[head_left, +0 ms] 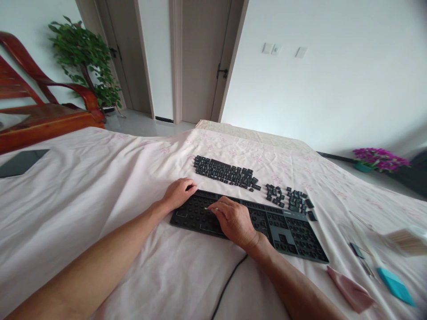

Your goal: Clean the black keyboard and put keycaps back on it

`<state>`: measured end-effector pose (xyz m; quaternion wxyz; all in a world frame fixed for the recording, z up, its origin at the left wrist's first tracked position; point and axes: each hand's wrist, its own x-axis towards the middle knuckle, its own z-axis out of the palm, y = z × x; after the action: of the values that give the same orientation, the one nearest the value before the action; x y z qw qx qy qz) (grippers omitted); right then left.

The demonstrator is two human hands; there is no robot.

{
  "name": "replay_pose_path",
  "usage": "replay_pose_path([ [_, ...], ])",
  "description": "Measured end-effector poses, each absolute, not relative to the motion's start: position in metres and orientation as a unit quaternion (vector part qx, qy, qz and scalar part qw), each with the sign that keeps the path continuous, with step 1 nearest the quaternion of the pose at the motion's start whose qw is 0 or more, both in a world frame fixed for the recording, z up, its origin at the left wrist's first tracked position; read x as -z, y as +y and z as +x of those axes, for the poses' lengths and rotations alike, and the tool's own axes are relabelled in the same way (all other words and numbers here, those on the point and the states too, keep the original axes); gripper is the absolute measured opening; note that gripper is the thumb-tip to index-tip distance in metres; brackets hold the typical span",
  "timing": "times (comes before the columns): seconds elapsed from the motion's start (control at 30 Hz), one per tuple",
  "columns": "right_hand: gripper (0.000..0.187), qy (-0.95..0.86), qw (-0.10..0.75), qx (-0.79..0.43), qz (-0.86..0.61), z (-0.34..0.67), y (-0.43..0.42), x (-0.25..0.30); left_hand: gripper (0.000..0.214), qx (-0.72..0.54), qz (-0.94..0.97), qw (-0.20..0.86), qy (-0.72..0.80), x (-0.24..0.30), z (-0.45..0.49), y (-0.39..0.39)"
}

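Observation:
A black keyboard [280, 235] with its keycaps off lies in front of me on the pink-white cloth. At its upper left corner my left hand [180, 193] is closed, fingers curled over the edge. Over the left-middle part of the board, my right hand [235, 220] pinches a thin cotton swab [211, 208], its pale tip pointing left among the bare key posts. Most of the swab is hidden by the fingers. Beyond the board, loose black keycaps [227, 172] lie grouped in rows, and a smaller group of keycaps [296, 200] sits to the right.
At right are a pink cloth [352, 289], a blue-handled brush [395, 284], a small dark tool [362, 258] and a clear pack of sticks [408, 241]. A black cable [230, 280] runs toward me. A dark flat panel [23, 162] lies far left, near a wooden chair [50, 113].

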<state>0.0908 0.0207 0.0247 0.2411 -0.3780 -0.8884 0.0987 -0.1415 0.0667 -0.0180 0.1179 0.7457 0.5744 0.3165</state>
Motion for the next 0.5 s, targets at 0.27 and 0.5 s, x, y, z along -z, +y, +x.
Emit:
replay_pose_path([
  [0.27,0.023,-0.897,0.254,-0.102,-0.346,0.0926,0.0211,-0.0175,0.020,-0.318,0.746,0.117,0.573,0.0185,-0.1415,0.0668],
  [0.5,0.022,-0.907,0.255,-0.100,-0.320,0.0950,0.0195,-0.0163,0.019,-0.320,0.743,0.117,0.576,0.0173,-0.1408,0.0659],
])
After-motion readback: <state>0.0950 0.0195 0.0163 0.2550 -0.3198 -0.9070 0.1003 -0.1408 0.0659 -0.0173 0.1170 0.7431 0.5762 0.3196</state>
